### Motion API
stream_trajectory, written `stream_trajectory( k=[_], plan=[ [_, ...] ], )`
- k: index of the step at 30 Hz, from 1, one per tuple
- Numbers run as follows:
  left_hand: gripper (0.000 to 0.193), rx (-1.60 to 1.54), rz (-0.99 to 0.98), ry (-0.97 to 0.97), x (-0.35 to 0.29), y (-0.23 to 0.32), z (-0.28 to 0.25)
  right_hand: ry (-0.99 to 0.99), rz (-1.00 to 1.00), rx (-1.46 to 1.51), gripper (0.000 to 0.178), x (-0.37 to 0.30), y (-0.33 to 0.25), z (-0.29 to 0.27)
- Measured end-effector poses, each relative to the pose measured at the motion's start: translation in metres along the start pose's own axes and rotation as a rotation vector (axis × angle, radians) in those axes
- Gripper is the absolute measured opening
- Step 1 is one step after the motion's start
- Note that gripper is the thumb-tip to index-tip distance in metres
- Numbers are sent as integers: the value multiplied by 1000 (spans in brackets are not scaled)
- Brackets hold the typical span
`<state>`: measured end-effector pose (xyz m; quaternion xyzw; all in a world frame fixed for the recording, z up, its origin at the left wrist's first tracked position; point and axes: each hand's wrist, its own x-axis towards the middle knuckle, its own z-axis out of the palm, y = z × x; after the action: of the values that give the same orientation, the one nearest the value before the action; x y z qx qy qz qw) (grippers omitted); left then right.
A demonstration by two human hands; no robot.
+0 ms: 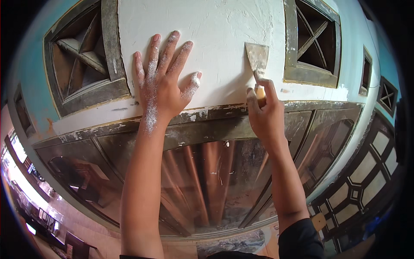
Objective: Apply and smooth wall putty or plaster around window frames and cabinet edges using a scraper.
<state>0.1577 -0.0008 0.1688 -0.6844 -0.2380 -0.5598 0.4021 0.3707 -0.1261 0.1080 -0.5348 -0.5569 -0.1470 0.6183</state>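
Note:
My left hand [161, 82] lies flat with fingers spread on the white-coated wall [220, 30]. White dust covers its back, fingers and wrist. My right hand [267, 108] is closed around the yellowish handle of a putty knife [258, 55], whose wide, smeared metal blade points up beside the wall. A shadow falls on the wall just left of the blade; whether the blade's edge touches the surface I cannot tell. Rough streaks and ridges mark the coating above and around the blade.
Wooden vent frames with crossed slats stand left [79, 56] and right [312, 41] of the white patch. Below runs a paint-spotted wooden ledge [207, 113], over a glass window with brownish curtains [207, 181]. A panelled door [358, 190] is at the far right.

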Motion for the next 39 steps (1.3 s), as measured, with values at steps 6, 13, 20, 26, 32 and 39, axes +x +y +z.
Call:
stream_trajectory(
  k=[6,13,20,26,32,39],
  plan=[
    [61,16,3,17,-3,-4,2,-32,72,-11,25,-9,-4,9],
    [61,-15,-2,17,-4,-2,1,28,-19,-101,26,-25,8,12],
    [60,-33,-10,38,-3,-2,3,43,37,-166,24,-26,27,11],
    [60,-29,-17,26,-2,1,2,102,84,-70,24,-21,23,2],
    [58,-26,-20,36,-4,2,4,136,24,-131,26,-51,46,5],
    [62,19,2,24,-4,-2,-2,32,87,-131,28,-52,47,-1]
  ],
)
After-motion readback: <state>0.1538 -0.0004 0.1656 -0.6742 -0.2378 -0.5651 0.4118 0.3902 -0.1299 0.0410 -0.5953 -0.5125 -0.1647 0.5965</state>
